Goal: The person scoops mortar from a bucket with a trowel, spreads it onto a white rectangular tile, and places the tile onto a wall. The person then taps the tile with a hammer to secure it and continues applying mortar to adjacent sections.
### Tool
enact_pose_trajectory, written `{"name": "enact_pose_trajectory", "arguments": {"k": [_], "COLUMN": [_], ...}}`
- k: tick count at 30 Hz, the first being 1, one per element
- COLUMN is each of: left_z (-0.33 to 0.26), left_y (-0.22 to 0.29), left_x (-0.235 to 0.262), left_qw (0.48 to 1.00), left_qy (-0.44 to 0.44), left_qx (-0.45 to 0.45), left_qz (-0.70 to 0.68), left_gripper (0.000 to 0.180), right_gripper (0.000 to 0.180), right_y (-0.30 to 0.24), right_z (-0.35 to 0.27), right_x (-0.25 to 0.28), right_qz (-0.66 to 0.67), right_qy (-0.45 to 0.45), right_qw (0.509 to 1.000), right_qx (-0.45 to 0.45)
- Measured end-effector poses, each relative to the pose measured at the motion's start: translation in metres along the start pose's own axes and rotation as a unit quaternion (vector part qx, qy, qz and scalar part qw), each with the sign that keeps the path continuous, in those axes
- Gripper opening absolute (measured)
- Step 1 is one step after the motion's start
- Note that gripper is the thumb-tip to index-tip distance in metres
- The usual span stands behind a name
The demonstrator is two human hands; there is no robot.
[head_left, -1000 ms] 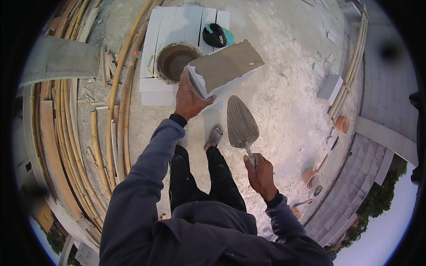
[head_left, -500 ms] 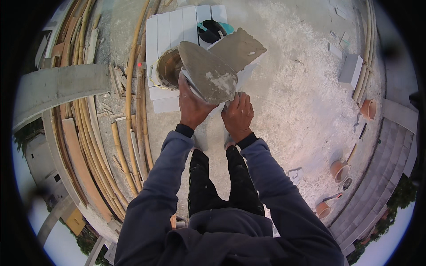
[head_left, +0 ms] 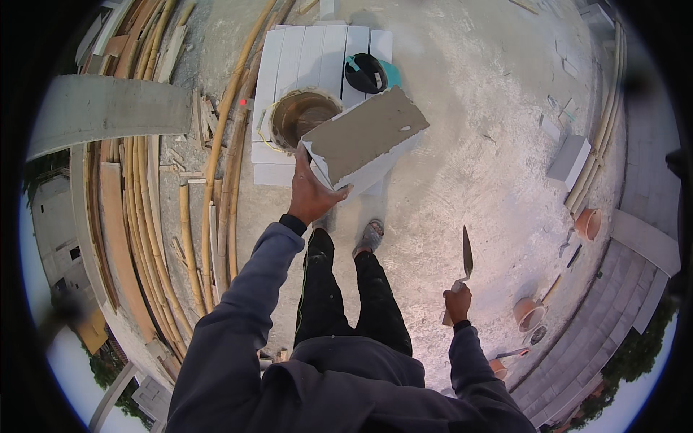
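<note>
Tilted above a stack of white blocks is a white block [head_left: 375,167], its upper face coated with grey-brown mortar [head_left: 367,136]. My left hand [head_left: 312,189] grips the near left end of that block, fingers at one side and thumb at the other. Off to the right, my right hand [head_left: 457,303] is wrapped round the handle of a pointed trowel [head_left: 468,252]. The trowel is well apart from the block, blade pointing away from me. A bucket [head_left: 297,108] with wet mortar on its inside stands on the stack, partly behind the held block.
Under the bucket lies the stack of white blocks [head_left: 289,54], with a black and teal container [head_left: 366,73] on it. Bamboo poles [head_left: 224,144] and planks line the left side. A loose block [head_left: 568,159] and orange-brown buckets [head_left: 529,314] are along the right.
My right hand with the trowel has swung away from the block, down and right. The mortar-coated face is now uncovered. My left hand still holds the block.
</note>
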State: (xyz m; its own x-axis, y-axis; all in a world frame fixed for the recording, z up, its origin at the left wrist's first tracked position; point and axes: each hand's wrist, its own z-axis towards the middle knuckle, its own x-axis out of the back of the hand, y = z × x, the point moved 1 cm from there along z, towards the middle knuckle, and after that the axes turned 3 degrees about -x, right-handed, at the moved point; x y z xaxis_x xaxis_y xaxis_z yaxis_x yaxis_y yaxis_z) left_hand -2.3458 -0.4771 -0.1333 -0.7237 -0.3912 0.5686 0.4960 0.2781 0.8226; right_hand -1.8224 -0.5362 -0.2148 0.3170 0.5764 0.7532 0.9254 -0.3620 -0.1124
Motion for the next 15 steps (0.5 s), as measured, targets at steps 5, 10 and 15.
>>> {"name": "enact_pose_trajectory", "arguments": {"k": [5,10,15], "left_z": [-0.025,-0.035,-0.028], "left_y": [-0.015,-0.047,-0.086], "left_x": [0.026,0.048,0.089], "left_qw": [0.995,0.985,0.969], "left_qy": [-0.07,-0.126,-0.172], "left_qx": [0.005,-0.091,-0.146], "left_qz": [-0.064,-0.079,-0.098], "left_gripper": [0.117,0.107,0.099], "right_gripper": [0.043,0.044,0.046], "right_y": [-0.055,-0.211,-0.353], "right_z": [0.056,0.132,0.152], "right_x": [0.082,0.143,0.145], "right_qz": [-0.041,-0.095,-0.136], "right_qy": [0.014,0.051,0.004], "right_qw": [0.994,0.959,0.941], "right_qx": [0.099,0.261,0.31]}}
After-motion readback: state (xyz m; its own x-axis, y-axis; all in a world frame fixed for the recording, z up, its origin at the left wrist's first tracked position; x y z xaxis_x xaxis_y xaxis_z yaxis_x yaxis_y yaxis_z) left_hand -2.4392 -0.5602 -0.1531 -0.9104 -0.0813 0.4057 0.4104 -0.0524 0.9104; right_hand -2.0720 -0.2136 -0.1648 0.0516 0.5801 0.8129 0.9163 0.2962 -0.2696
